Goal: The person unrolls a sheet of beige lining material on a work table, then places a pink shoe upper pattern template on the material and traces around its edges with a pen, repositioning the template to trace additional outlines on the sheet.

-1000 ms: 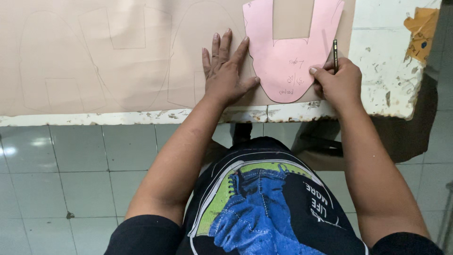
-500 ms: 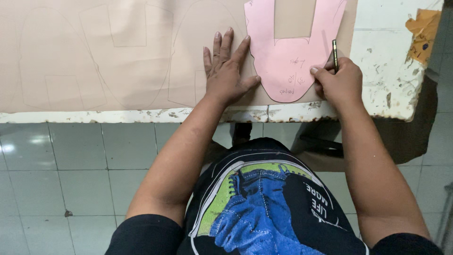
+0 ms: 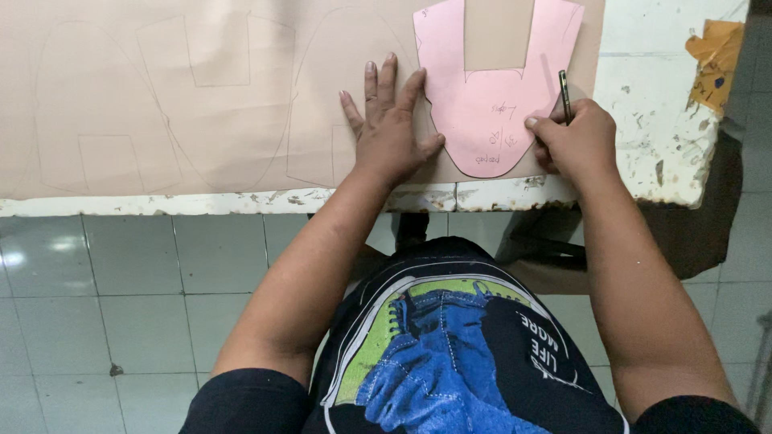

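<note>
Hands at the near edge of a worn white table [image 3: 659, 137], paint chipped along its rim. Left hand [image 3: 390, 133] lies flat, palm down, fingers spread wide, on a large beige sheet [image 3: 161, 96] that covers most of the tabletop; index finger and thumb reach onto the left edge of a pink paper template [image 3: 490, 88] and press it down. Template is a rounded shape with a rectangular notch cut into its top side, lying flat on the beige sheet near the sheet's right end; some handwriting on its lower part, too small to make out. Right hand [image 3: 575, 141] is curled into a closed grip, pinching a dark pen [image 3: 564, 95] between thumb and fingers; pen stands roughly upright in view, its tip at the right edge of the template, tip contact itself hidden by the fingers. Beige sheet carries faint traced outlines of the same notched shape, several side by side to the left of the left hand. Scrap of orange-brown tape [image 3: 716, 56] sticks to the table's far right corner, well apart from both hands. Below the table edge: pale tiled floor [image 3: 121, 305] and the person's dark printed shirt [image 3: 450, 354].
</note>
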